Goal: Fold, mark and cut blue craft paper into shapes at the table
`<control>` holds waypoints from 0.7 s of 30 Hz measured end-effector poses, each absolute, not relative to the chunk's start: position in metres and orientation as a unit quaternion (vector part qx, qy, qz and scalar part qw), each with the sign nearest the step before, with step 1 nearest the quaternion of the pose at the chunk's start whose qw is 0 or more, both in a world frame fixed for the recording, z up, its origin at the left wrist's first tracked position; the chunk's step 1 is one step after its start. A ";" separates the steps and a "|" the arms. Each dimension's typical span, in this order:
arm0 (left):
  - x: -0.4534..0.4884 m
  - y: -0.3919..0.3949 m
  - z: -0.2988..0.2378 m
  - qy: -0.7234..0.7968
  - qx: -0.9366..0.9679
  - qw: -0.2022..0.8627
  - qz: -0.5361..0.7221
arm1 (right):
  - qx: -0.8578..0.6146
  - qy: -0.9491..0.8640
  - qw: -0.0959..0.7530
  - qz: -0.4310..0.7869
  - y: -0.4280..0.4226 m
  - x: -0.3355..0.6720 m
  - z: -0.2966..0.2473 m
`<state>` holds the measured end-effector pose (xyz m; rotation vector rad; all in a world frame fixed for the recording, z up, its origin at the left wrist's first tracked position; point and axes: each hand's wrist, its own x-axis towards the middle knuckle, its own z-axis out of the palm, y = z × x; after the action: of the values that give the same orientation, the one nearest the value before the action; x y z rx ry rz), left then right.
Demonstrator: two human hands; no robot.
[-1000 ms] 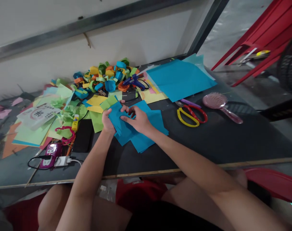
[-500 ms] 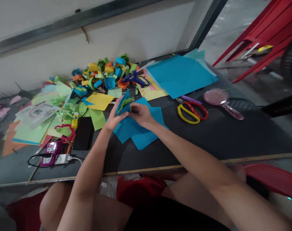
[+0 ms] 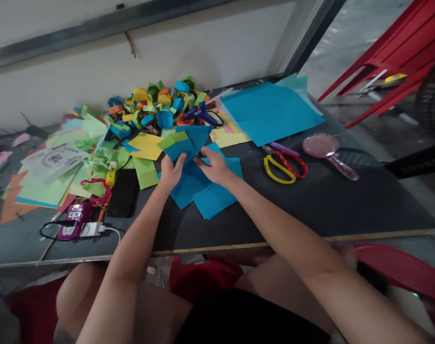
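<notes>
My left hand and my right hand both pinch a folded blue paper piece held up just above the dark table. A green paper piece lies against its left side. Under my hands lie several blue paper squares. The fingers of both hands are closed on the paper's lower edge.
A heap of coloured paper loops and a blue glue gun sit at the back. A large blue sheet, red and yellow scissors and a pink hairbrush lie to the right. A glue stick, black phone and charger lie left.
The blue piece was flat on the stack, then lifted folded; now it is spread wider and held upright between both hands. The view has shifted slightly.
</notes>
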<state>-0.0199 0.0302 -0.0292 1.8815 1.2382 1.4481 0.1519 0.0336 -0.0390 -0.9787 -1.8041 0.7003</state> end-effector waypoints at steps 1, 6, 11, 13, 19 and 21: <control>-0.020 0.030 -0.030 0.450 0.677 0.232 0.534 | -0.399 -0.731 0.467 0.298 0.034 0.152 -0.040; -0.016 0.027 -0.036 0.448 0.611 0.281 0.589 | -0.350 -0.697 0.497 0.380 0.027 0.149 -0.033; 0.004 0.020 -0.036 0.463 0.491 0.320 0.665 | -0.358 -0.655 0.521 0.414 0.020 0.137 -0.032; 0.002 0.024 -0.030 0.446 0.514 0.325 0.657 | -0.399 -0.648 0.515 0.393 0.023 0.135 -0.035; -0.072 0.049 -0.007 0.591 0.668 0.068 0.446 | -0.460 -0.562 0.594 0.345 0.039 0.158 -0.032; -0.091 0.054 -0.006 0.631 0.699 -0.030 0.335 | -0.466 -0.518 0.630 0.343 0.043 0.166 -0.031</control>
<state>-0.0909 0.0536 -0.0061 2.2394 2.0205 1.0747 0.1655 0.0426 -0.0308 -1.0680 -1.1855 0.7859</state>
